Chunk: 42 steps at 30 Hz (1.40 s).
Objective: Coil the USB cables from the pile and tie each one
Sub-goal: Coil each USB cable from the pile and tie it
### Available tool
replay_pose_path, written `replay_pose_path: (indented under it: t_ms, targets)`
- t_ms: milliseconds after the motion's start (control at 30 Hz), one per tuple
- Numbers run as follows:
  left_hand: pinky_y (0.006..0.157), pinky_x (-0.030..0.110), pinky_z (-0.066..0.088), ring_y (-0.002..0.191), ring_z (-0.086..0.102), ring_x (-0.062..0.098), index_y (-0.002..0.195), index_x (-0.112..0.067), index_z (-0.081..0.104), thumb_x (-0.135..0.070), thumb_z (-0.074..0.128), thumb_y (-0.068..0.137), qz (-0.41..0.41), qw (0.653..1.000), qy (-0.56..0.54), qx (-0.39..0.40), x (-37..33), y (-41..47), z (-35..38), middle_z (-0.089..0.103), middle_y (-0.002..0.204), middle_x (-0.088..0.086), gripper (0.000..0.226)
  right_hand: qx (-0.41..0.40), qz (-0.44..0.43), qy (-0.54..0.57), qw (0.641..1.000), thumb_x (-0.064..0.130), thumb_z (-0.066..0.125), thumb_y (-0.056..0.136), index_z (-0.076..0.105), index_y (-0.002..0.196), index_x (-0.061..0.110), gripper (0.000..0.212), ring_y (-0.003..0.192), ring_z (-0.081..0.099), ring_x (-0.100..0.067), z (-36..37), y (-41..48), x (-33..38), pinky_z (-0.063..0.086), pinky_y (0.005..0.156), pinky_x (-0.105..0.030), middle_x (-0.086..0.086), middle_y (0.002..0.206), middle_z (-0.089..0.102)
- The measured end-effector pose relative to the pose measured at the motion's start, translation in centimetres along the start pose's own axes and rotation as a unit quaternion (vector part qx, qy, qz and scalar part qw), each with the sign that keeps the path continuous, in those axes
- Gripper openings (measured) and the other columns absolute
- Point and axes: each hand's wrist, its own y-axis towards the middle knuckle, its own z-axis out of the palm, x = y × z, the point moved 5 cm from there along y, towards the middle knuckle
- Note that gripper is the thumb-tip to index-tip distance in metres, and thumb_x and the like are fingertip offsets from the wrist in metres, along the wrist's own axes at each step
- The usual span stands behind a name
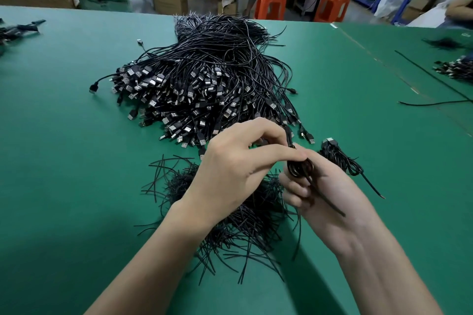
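left hand (230, 169) bare | right hand (332, 181) bare | forearms uncovered to frame edge | nails seemingly short

A person's left hand (238, 161) and right hand (314, 186) grip a coiled black cable (298, 167) above a heap of twist ties (243, 217) on a green table (64, 135). Beyond lies the pile of USB cables (204, 84); a second coiled cable (340, 158) rests beside the right hand.

Bright, even overhead light, no hard glare. Soft shadows fall on the green table (64, 161) under the forearms, bottom centre. Small glints on connectors in the cable pile (204, 89). Left hand (238, 169), right hand (314, 186) and coiled cable (298, 167) are sharp mid-frame. Upper right is smeared. Table's far edge bows: wide-angle distortion.
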Motion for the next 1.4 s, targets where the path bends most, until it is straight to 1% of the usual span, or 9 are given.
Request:
replay_pose_path:
  t_ms: [167, 300, 467, 600, 900, 1100, 1200, 1300, 1400]
  targets:
    - [0.095, 0.03, 0.052, 0.111, 0.066, 0.015, 0.113, -0.01, 0.079, 0.016, 0.064, 0.091, -0.049, 0.996, -0.047, 0.066, 0.0, -0.3, 1.7, 0.071, 0.116, 0.002, 0.038, -0.08, -0.135, -0.19, 0.969, 0.047, 0.056, 0.101, 0.072, 0.08, 0.028, 0.032, 0.07, 0.05, -0.012, -2.3, 0.5, 1.2, 0.041, 0.056, -0.026, 0.001, 0.076, 0.054]
    - [0.107, 0.024, 0.049, 0.119, 0.063, 0.0, 0.124, -0.019, 0.071, 0.003, 0.06, 0.097, -0.115, 0.988, -0.044, 0.088, 1.1, 0.1, 1.7, 0.072, 0.123, -0.009, 0.037, -0.14, -0.155, -0.271, 0.94, 0.042, 0.064, 0.097, 0.067, 0.074, 0.012, 0.038, 0.054, 0.049, -0.008, -5.1, 1.4, 2.9, 0.039, 0.049, -0.022, 0.0, 0.063, 0.06]
    - [0.092, 0.028, 0.054, 0.096, 0.065, 0.01, 0.13, -0.014, 0.063, -0.015, 0.06, 0.102, -0.33, 0.927, 0.161, 0.076, 10.6, 2.5, -0.3, 0.067, 0.12, 0.001, 0.028, -0.306, -0.182, -0.587, 0.727, 0.052, 0.063, 0.094, 0.066, 0.081, 0.021, 0.034, 0.076, 0.061, -0.024, -9.5, 1.9, 7.0, 0.044, 0.064, -0.033, 0.004, 0.075, 0.068]
    - [0.096, 0.046, 0.05, 0.114, 0.062, 0.037, 0.137, -0.005, 0.057, -0.033, 0.06, 0.104, -0.37, 0.864, 0.307, 0.151, 16.3, 3.9, -0.5, 0.059, 0.131, 0.017, 0.043, -0.304, -0.061, -0.708, 0.634, 0.056, 0.057, 0.095, 0.065, 0.111, 0.022, 0.038, 0.104, 0.06, -0.033, -11.7, 2.8, 7.2, 0.049, 0.079, -0.041, -0.006, 0.11, 0.067]
    - [0.085, 0.04, 0.047, 0.108, 0.064, 0.033, 0.113, -0.024, 0.078, -0.044, 0.077, 0.089, -0.31, 0.876, 0.315, 0.194, 19.5, 6.0, -1.3, 0.068, 0.113, 0.003, 0.031, -0.233, -0.144, -0.661, 0.698, 0.042, 0.064, 0.094, 0.064, 0.097, 0.029, 0.013, 0.093, 0.058, -0.021, -8.7, 2.9, 4.9, 0.048, 0.078, -0.037, 0.006, 0.095, 0.057]
    - [0.089, 0.046, 0.05, 0.107, 0.065, 0.041, 0.111, -0.009, 0.077, -0.022, 0.063, 0.102, -0.304, 0.872, 0.349, 0.159, 19.9, 6.0, -2.2, 0.072, 0.112, 0.016, 0.021, -0.194, -0.215, -0.608, 0.739, 0.034, 0.064, 0.094, 0.066, 0.091, 0.03, 0.005, 0.085, 0.059, -0.01, -6.4, 2.8, 4.0, 0.047, 0.076, -0.035, 0.013, 0.088, 0.06]
    - [0.095, 0.04, 0.052, 0.099, 0.07, 0.029, 0.104, -0.007, 0.079, -0.017, 0.065, 0.101, -0.375, 0.886, 0.256, 0.092, 19.5, 5.5, -2.9, 0.075, 0.093, 0.01, 0.017, -0.164, -0.232, -0.581, 0.762, 0.03, 0.065, 0.095, 0.065, 0.089, 0.03, 0.007, 0.085, 0.058, 0.0, -4.9, 2.7, 3.4, 0.046, 0.077, -0.027, 0.014, 0.088, 0.063]
    - [0.079, 0.028, 0.06, 0.072, 0.071, 0.008, 0.103, -0.01, 0.077, -0.013, 0.066, 0.101, -0.456, 0.882, 0.116, 0.031, 16.9, 4.5, -3.6, 0.074, 0.079, 0.002, 0.012, -0.115, -0.225, -0.533, 0.807, 0.031, 0.062, 0.097, 0.067, 0.089, 0.031, 0.009, 0.089, 0.059, 0.005, -3.0, 2.4, 2.4, 0.041, 0.073, -0.007, 0.016, 0.087, 0.068]
    - [0.062, 0.014, 0.057, 0.065, 0.072, 0.002, 0.101, -0.013, 0.075, -0.011, 0.067, 0.1, -0.468, 0.883, 0.014, 0.024, 11.8, 3.6, -3.7, 0.076, 0.082, 0.001, 0.009, -0.057, -0.155, -0.43, 0.888, 0.04, 0.051, 0.103, 0.072, 0.097, 0.03, 0.023, 0.091, 0.065, 0.001, -1.4, 2.8, 0.8, 0.048, 0.082, -0.017, 0.016, 0.092, 0.073]
